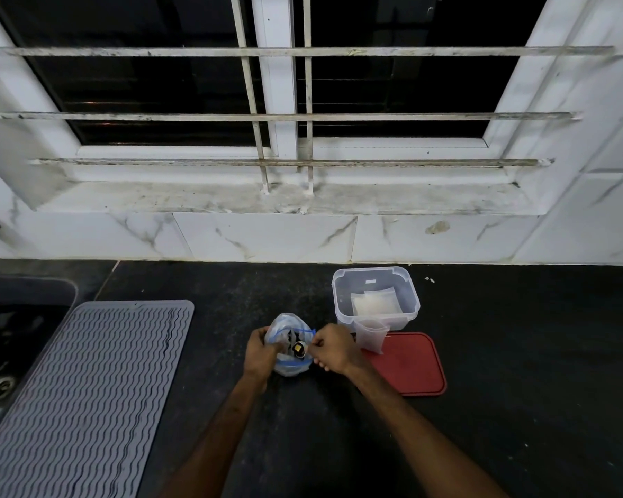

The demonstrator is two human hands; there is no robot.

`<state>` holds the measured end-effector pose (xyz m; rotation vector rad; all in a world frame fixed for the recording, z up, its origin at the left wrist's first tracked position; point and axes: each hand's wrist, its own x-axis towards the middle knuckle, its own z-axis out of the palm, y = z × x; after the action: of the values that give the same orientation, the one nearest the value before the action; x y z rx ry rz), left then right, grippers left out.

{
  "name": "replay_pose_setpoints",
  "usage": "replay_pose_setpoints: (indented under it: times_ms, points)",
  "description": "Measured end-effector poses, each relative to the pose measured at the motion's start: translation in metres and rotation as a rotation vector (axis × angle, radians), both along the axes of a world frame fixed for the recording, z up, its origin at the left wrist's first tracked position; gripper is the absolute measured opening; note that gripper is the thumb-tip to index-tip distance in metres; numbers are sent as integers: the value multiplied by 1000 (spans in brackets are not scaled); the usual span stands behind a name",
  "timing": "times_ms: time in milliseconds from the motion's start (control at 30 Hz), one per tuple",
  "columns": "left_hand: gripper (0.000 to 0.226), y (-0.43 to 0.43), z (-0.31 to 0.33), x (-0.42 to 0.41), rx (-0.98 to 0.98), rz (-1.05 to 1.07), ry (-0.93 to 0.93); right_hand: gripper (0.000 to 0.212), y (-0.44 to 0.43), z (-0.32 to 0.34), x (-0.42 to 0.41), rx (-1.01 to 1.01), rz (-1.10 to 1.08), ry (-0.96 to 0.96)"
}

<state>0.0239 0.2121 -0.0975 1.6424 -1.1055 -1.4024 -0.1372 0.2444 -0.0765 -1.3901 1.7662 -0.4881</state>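
Thin plastic zip bag (pixel 289 322) is likely handling limp and slippery; left hand (pixel 259 354) and right hand (pixel 333 348) are pinching its stiffer zip rim.

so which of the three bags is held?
The blue-zipped bag, gripped by left hand and right hand. The second bag lies in the clear tub, the third bag leans against it.

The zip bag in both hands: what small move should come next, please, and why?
Probably press the blue seal shut: the left hand and right hand pinch the zip bag, whose mouth gapes with dark contents inside.
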Motion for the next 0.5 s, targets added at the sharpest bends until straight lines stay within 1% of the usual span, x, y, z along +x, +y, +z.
replay_pose_setpoints:
  times_ms: [200,267,400,500]
  points:
    - [28,-2,-3,2,37,4,22,21,4,-6,-2,-42,-47,-40]
    - [27,-1,-3,2,41,11,30,19,5,-4,-4,-83,-49,-5]
    - [25,-1,-8,0,57,23,38,17,6,0,-1,-185,46,138]
    - [25,1,-9,-3,72,29,50,18,5,-7,-1,-197,56,150]
